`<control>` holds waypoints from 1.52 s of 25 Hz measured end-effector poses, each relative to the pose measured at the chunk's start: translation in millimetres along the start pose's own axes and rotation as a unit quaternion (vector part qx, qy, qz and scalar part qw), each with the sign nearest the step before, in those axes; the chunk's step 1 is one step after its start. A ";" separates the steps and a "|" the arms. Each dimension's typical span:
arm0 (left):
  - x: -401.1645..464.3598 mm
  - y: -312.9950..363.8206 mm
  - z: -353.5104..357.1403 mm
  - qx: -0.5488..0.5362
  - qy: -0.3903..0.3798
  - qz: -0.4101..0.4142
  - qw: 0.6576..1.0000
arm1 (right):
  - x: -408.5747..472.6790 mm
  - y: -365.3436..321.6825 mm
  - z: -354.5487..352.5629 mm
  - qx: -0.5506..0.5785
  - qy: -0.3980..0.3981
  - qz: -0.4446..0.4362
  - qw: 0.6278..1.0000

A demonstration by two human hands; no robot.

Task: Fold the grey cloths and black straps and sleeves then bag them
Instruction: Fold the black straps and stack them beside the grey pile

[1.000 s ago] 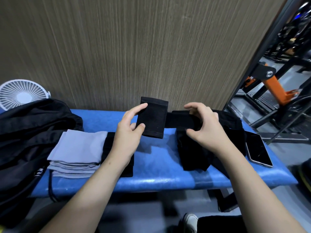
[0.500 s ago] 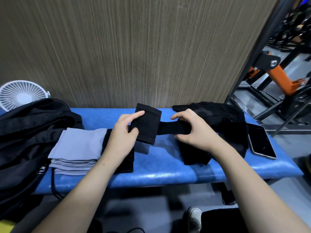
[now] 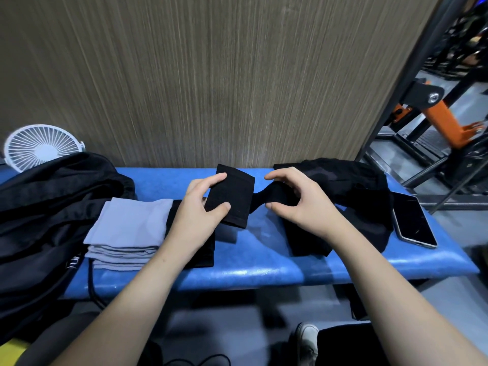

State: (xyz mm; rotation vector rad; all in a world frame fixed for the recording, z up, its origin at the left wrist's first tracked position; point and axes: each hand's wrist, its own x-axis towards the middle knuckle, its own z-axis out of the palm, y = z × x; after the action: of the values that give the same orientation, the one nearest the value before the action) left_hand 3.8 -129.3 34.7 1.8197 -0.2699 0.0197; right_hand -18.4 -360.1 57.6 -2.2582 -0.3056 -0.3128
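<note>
The black strap [image 3: 239,198] runs 9 to 3 o'clock between both hands. Left hand [image 3: 196,213] pinches its wide flat end. Right hand [image 3: 295,200] grips the narrow part, at 3 o'clock of that end.

white lettering on black bag [image 3: 39,220], illegible

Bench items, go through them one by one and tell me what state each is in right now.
Black strap: partly folded, held above the bench by both hands.
Left hand: pinching the strap's wide flat end.
Right hand: gripping the strap's narrow part.
Grey cloths: folded, stacked.
Black pile: loose, unfolded.
Black bag: lying slumped beside the cloths.
Phone: screen dark.
Fan: blades not visibly spinning.
</note>
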 end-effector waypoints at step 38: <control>2.3 8.5 -7.1 -0.213 -0.018 -0.027 0.977 | 1.1 -6.3 22.2 0.080 -0.036 0.019 0.996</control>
State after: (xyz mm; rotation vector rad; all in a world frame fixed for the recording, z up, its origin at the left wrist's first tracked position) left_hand 5.3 -124.9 45.1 1.4013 -0.2293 -0.1023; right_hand -16.7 -339.1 48.2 -2.1177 -0.3144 -0.1815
